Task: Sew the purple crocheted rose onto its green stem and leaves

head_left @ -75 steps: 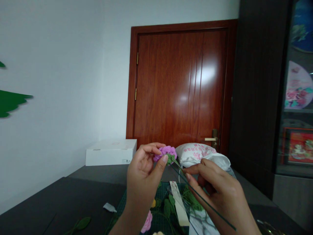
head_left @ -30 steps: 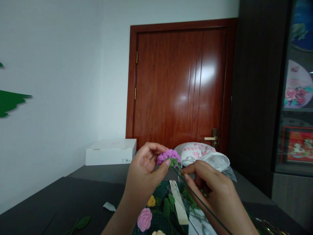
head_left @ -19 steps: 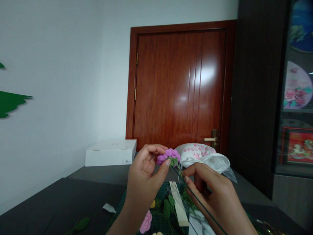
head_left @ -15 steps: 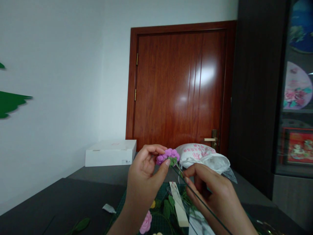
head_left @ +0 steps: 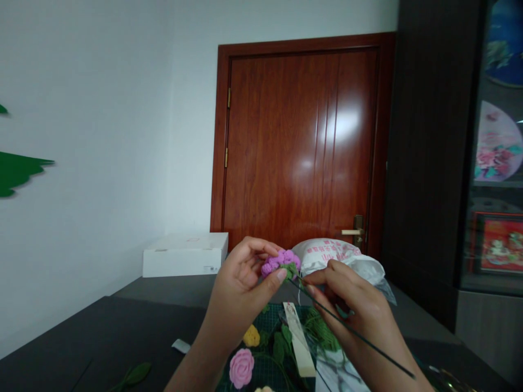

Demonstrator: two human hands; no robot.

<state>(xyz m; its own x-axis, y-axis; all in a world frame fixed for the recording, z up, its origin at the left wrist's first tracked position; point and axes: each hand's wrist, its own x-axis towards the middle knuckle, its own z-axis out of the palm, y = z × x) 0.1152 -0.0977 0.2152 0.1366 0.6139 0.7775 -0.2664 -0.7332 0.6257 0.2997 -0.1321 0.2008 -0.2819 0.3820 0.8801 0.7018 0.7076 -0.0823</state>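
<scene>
My left hand (head_left: 241,288) holds a purple crocheted flower (head_left: 281,262) between its thumb and fingers. The green base (head_left: 291,269) of the flower faces right, partly under my left thumb. From this base a thin dark green stem (head_left: 368,340) slants down to the right, passing in front of my right hand (head_left: 351,305). My right fingertips are pinched together just beside the base, on a thin needle-like tool that they mostly hide. A short pale thread hangs below the flower.
On the green cutting mat (head_left: 267,375) lie a pink rose (head_left: 242,368), a yellow flower (head_left: 251,336), green leaves (head_left: 279,348), green yarn (head_left: 321,329) and a pale flat strip (head_left: 300,343). Behind stand a white box (head_left: 183,256) and a white plastic bag (head_left: 327,253). A leaf (head_left: 139,373) lies left.
My right fingertips have closed in around the flower's base, and the thin pale shaft seen there before is hidden. The stem's lower end has swung right and up. My left forearm has shifted left, uncovering the flowers.
</scene>
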